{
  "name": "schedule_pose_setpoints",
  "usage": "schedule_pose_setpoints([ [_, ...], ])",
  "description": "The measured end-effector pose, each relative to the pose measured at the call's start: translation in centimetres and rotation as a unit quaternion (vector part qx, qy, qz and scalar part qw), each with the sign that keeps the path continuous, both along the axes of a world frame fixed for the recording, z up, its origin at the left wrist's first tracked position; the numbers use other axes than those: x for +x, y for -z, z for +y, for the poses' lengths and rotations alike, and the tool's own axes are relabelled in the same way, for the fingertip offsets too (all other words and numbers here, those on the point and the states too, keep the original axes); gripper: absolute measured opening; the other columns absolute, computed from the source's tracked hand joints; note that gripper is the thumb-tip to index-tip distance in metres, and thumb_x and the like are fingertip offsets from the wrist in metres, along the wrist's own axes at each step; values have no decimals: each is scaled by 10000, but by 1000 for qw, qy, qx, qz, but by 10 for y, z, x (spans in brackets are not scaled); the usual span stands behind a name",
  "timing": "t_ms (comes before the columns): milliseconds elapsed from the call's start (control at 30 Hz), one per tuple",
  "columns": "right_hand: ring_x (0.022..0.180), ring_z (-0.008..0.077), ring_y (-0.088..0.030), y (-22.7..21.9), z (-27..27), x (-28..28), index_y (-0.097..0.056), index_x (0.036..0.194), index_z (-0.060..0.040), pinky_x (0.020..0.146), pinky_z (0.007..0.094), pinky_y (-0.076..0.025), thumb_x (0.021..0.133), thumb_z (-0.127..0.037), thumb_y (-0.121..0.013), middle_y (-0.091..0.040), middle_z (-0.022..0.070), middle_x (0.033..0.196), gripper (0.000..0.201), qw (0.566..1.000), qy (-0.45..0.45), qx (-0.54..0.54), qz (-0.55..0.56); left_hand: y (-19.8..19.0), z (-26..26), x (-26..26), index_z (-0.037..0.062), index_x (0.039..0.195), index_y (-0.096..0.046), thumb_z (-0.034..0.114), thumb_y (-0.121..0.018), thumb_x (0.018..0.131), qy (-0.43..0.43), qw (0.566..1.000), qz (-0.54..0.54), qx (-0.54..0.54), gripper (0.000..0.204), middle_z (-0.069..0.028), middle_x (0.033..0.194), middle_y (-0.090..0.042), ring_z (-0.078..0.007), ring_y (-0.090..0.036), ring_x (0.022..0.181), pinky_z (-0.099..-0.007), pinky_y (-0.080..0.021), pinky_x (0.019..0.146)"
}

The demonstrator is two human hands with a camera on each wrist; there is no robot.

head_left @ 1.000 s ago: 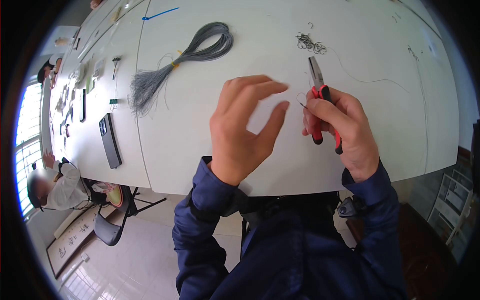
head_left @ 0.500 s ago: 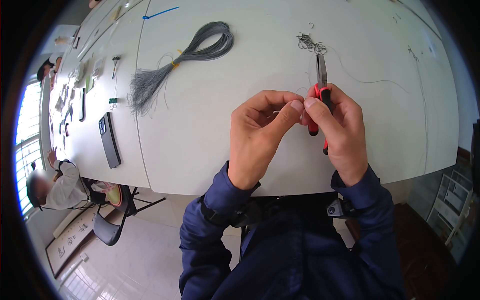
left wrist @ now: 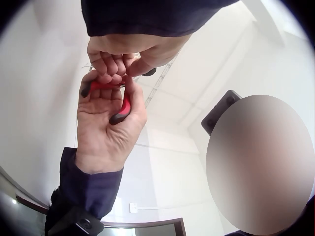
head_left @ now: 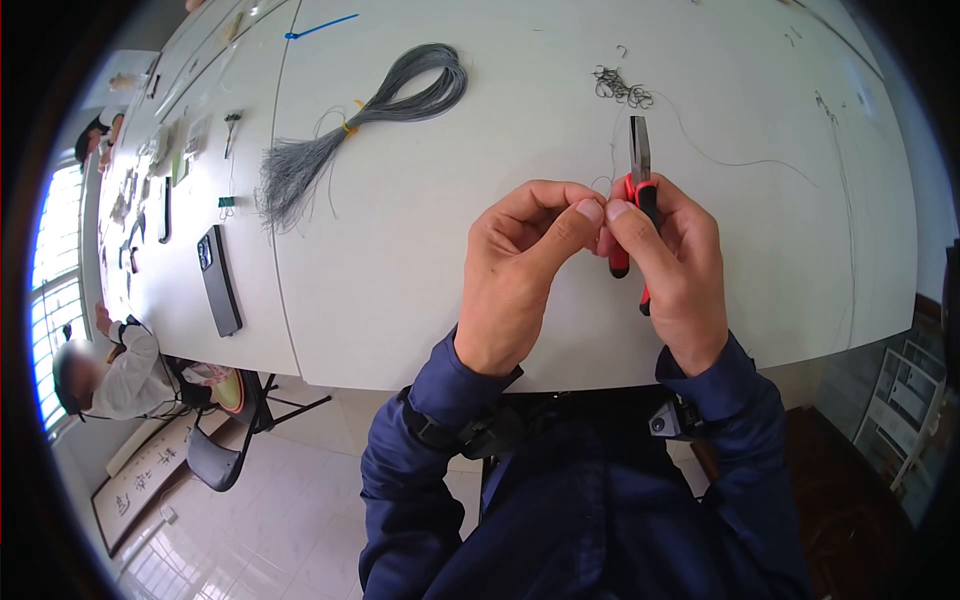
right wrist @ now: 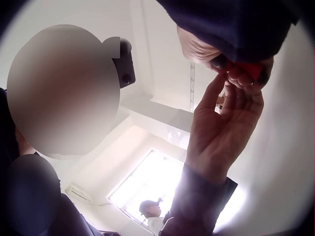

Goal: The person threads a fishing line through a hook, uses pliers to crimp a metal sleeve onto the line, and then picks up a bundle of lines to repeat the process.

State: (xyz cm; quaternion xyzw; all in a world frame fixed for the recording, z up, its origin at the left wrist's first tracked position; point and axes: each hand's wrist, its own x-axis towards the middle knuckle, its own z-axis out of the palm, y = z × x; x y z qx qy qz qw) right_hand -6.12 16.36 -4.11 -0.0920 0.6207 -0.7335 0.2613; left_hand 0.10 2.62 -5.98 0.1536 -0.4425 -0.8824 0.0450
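My right hand (head_left: 680, 275) grips red-and-black pliers (head_left: 641, 150) against its palm, their metal nose pointing away from me. The thumb and forefinger of that hand meet the fingertips of my left hand (head_left: 510, 270), which pinches a thin fishing line (head_left: 600, 181). A small loop of it shows just beyond the fingertips; whatever else lies between them is hidden. In the left wrist view, the pliers' handles (left wrist: 125, 109) stand spread across the right palm. A small pile of dark fish hooks (head_left: 622, 90) lies on the table beyond the pliers.
A tied bundle of grey line (head_left: 410, 90) lies left of the hands on the white table (head_left: 520, 110). Farther left are a phone (head_left: 219, 280) and a blue cable tie (head_left: 322, 27). Loose line (head_left: 740, 160) trails right of the hooks. Another person (head_left: 125, 375) sits at far left.
My left hand has moved right and closed its fingertips on the line beside the right thumb. The pliers have turned slightly more upright in the right hand.
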Motion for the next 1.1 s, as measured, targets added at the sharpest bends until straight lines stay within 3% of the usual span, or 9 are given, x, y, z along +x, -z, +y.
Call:
schedule_pose_setpoints([
  [200, 728, 68, -560, 0, 2, -2, -607, 960, -7, 621, 221, -418, 977, -157, -610, -622, 11, 794, 151, 1000, -12, 5, -23, -2, 2, 0, -37, 1031, -669, 67, -656, 971, -5, 1000, -2, -1, 121, -59, 869, -672, -131, -622, 812, -289, -511, 805],
  [1100, 737, 71, -559, 2, 3, 0, -601, 956, -8, 649, 227, -434, 971, -133, -597, -630, 21, 815, 126, 999, -13, -17, -46, 0, 1, 0, -35, 1008, -662, 32, -618, 956, 3, 999, 0, 39, 96, -68, 852, -668, -147, -616, 798, -296, -485, 785],
])
